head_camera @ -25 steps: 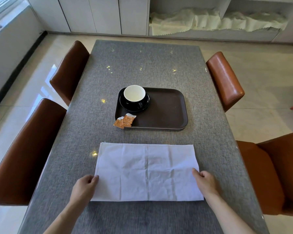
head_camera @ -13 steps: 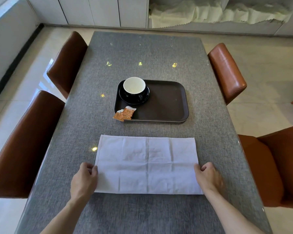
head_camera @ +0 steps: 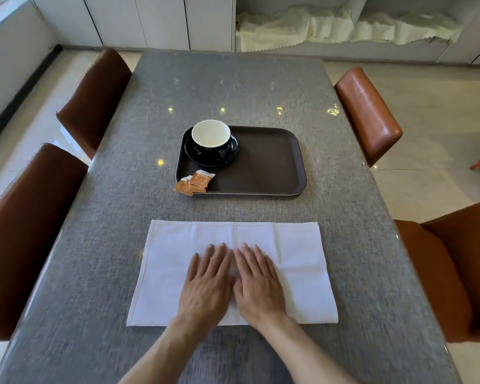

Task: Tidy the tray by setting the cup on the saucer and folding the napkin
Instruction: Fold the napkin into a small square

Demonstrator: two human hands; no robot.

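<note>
A white napkin [head_camera: 297, 253] lies flat as a wide rectangle on the grey table, near the front edge. My left hand [head_camera: 207, 284] and my right hand [head_camera: 257, 281] rest palm-down side by side on its middle, fingers extended and holding nothing. Beyond the napkin sits a dark brown tray [head_camera: 272, 162]. At the tray's far left corner a black cup with a white inside [head_camera: 211, 134] stands upright on a black saucer [head_camera: 232, 153].
Several orange sachets [head_camera: 194, 182] lie at the tray's front left corner, partly over its rim. Brown leather chairs stand on both sides of the table [head_camera: 233, 87]. White cabinets and a shelf with pale cloth line the back wall.
Both hands left the napkin's left and right edges and came together, flat on its centre. The napkin stays spread out.
</note>
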